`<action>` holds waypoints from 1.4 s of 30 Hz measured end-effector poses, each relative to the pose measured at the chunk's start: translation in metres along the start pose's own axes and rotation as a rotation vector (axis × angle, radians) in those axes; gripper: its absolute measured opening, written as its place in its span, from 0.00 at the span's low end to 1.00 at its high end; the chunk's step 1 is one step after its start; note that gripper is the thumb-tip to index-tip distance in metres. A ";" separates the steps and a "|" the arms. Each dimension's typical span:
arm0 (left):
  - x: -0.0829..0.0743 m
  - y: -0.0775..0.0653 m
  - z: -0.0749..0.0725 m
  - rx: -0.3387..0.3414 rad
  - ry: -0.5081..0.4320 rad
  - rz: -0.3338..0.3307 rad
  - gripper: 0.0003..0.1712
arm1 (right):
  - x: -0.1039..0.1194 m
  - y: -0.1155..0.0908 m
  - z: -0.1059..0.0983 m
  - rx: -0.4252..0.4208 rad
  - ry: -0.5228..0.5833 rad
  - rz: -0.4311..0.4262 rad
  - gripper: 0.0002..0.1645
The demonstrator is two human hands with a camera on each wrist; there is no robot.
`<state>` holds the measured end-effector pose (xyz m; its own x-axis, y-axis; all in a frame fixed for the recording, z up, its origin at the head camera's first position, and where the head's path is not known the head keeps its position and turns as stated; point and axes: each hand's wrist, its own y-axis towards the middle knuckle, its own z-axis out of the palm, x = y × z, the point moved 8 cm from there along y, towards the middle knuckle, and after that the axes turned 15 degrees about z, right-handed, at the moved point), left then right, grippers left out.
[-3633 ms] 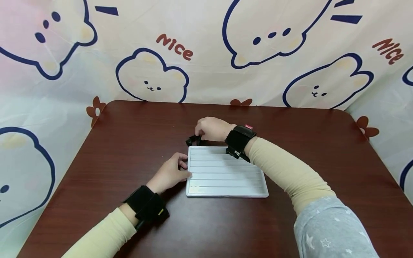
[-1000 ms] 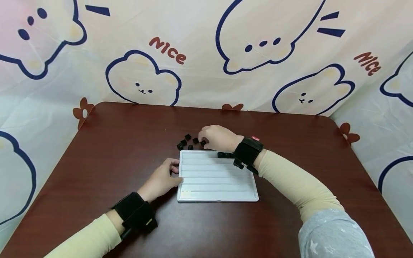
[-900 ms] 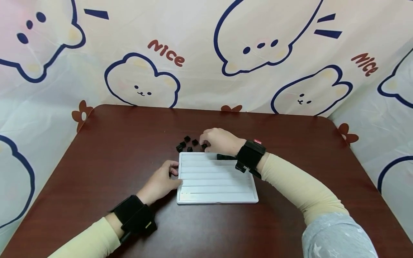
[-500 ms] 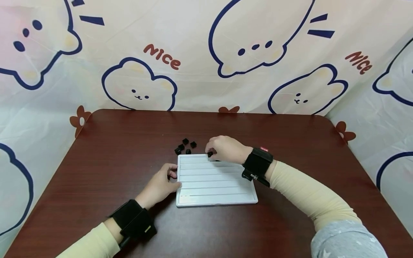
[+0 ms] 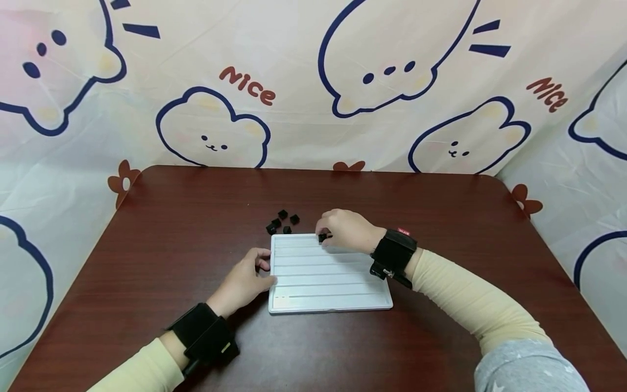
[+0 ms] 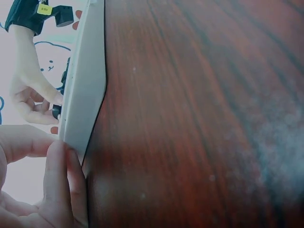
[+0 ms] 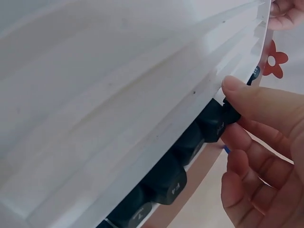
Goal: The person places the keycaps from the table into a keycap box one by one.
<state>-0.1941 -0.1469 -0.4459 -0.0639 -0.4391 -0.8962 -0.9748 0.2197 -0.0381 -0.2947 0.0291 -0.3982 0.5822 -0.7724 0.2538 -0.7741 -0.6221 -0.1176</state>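
Note:
A white ridged tray (image 5: 328,286) lies on the table. My left hand (image 5: 242,282) grips its left edge, with thumb and fingers at the side wall in the left wrist view. At the tray's far edge, my right hand (image 5: 351,231) pinches a black keycap (image 7: 231,111) between thumb and fingers. This keycap stands at the end of a row of black keycaps (image 7: 168,178) set along the tray's back groove, some with white legends. In the head view the right hand hides most of that row.
Several loose black keycaps (image 5: 282,214) lie on the brown table (image 5: 206,218) just behind the tray's far left corner. A patterned cloth (image 5: 294,43) hangs behind the table and at its sides.
My right hand has carried a keycap from beside the loose ones, rightward and nearer, onto the tray's back edge. The left hand keeps its hold on the tray. The head view has shifted slightly.

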 end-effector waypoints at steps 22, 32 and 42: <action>0.002 0.000 0.000 -0.009 -0.005 -0.002 0.32 | 0.001 -0.003 0.002 -0.043 -0.010 -0.007 0.13; 0.001 0.001 0.000 -0.008 -0.004 0.002 0.31 | -0.001 -0.003 0.004 -0.027 0.006 0.016 0.13; 0.004 0.002 0.000 -0.015 0.014 -0.002 0.31 | -0.002 -0.003 0.005 -0.036 0.016 0.004 0.13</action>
<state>-0.1965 -0.1481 -0.4502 -0.0651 -0.4513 -0.8900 -0.9780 0.2062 -0.0330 -0.2927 0.0324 -0.4028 0.5749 -0.7727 0.2691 -0.7852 -0.6135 -0.0843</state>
